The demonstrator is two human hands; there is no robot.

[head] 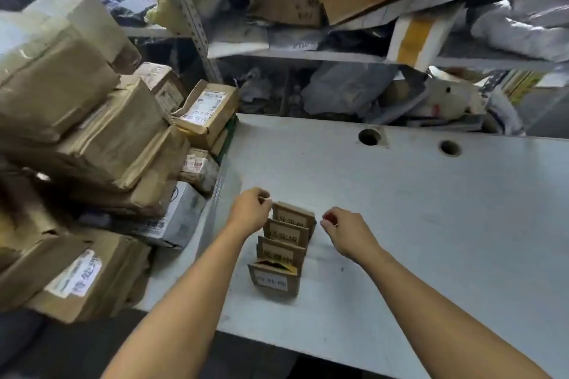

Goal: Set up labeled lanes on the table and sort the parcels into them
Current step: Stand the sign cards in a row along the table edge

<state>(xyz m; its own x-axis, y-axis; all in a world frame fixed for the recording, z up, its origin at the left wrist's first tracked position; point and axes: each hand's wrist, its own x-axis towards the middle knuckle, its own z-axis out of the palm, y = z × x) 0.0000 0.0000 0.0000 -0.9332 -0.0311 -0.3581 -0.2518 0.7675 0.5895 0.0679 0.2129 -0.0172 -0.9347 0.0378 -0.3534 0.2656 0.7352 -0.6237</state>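
Four label cards standing in row on table.

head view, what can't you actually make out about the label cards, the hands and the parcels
- Label cards: four stand in a row, each hiding most of the one behind; the writing is too blurred to read.
- Left hand and right hand: fingers curl away; a hold cannot be told.
- Parcels: pile cut off by the left edge.
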